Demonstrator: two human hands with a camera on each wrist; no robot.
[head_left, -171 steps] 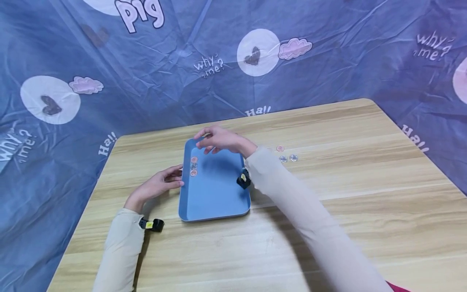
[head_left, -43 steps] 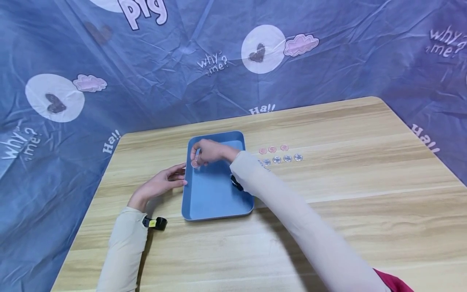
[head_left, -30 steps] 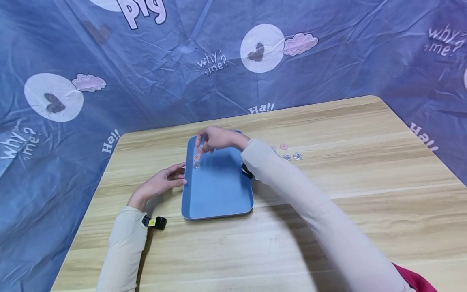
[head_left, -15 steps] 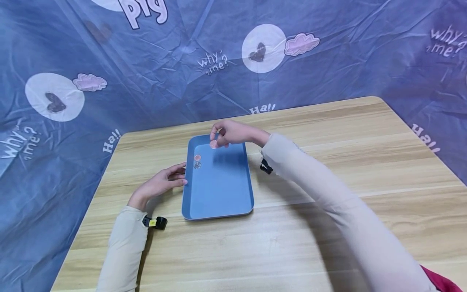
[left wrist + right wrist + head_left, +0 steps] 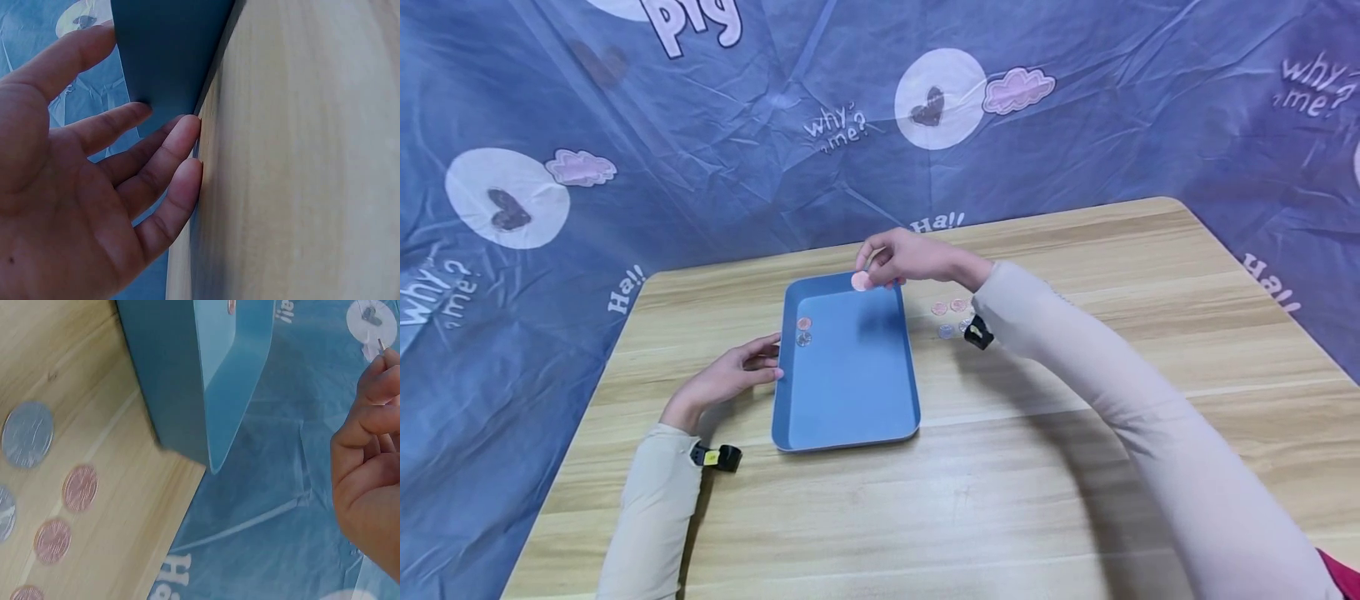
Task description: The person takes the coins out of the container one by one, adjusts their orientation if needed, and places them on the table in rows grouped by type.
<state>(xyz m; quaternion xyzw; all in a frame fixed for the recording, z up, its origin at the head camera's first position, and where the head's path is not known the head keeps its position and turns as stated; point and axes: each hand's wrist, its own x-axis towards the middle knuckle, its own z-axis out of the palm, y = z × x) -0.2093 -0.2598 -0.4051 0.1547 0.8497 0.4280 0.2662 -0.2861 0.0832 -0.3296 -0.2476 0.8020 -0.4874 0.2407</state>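
My right hand point(image 5: 904, 257) pinches a copper-coloured coin point(image 5: 861, 281) above the far right part of the blue tray point(image 5: 850, 392). In the right wrist view only the thin edge of that coin point(image 5: 380, 344) shows at the fingertips. Against the tray's left wall rest the fingertips of my left hand point(image 5: 726, 382), its fingers only slightly bent. Inside the tray, near that wall, a copper-coloured coin point(image 5: 805, 323) lies just beyond a silver-coloured coin point(image 5: 803, 339).
Right of the tray, copper-coloured coins point(image 5: 939, 308) lie in a row on the wooden table point(image 5: 880, 517), with silver-coloured coins point(image 5: 946, 331) in a nearer row. My right sleeve and wrist camera point(image 5: 978, 332) cover part of them. A blue printed cloth point(image 5: 737, 167) hangs behind the table.
Three coins lay in the tray at first; two lie there now. My right hand reached in, pinched a copper-coloured coin, then lifted it away rightward. My left hand stays at the wall.
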